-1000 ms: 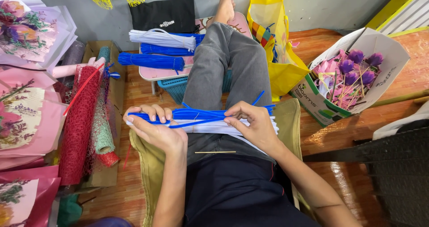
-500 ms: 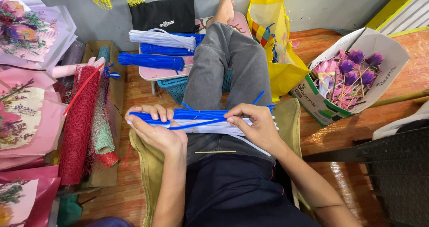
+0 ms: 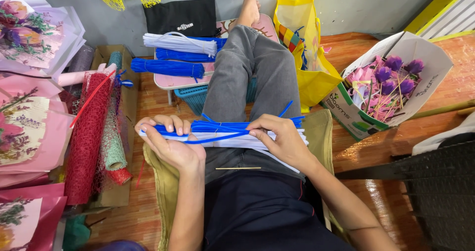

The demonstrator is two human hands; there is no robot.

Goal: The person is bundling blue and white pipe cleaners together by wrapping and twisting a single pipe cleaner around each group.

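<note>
- The person sits with legs stretched out, and a bundle of blue and white pipe cleaners (image 3: 222, 132) lies crosswise over the lap on grey trousers.
- The left hand (image 3: 170, 139) grips the bundle's left end, palm up, with its fingers (image 3: 168, 124) curled over the top of the blue sticks.
- The right hand (image 3: 279, 139) rests on the bundle right of its middle, fingers (image 3: 260, 127) bent and pinching a blue stick, thumb pressed on the white ones underneath.
- A few blue ends stick up loose from the bundle just above the right hand.
- A thin wooden stick (image 3: 238, 168) lies on the lap just below the bundle, apart from both hands.
- Beyond the knees stands a small pink bench (image 3: 170, 80) carrying a white pipe cleaner bundle (image 3: 180, 43) and two blue bundles (image 3: 166, 67).
- A roll of red mesh (image 3: 89, 137) leans in a cardboard box at the left, beside pink wrapped bouquets (image 3: 24, 127).
- A yellow bag (image 3: 307, 48) stands right of the legs; farther right, an open white box (image 3: 420, 58) holds pink and purple handmade flowers (image 3: 383, 83).
- The floor (image 3: 376, 147) is glossy reddish wood.
</note>
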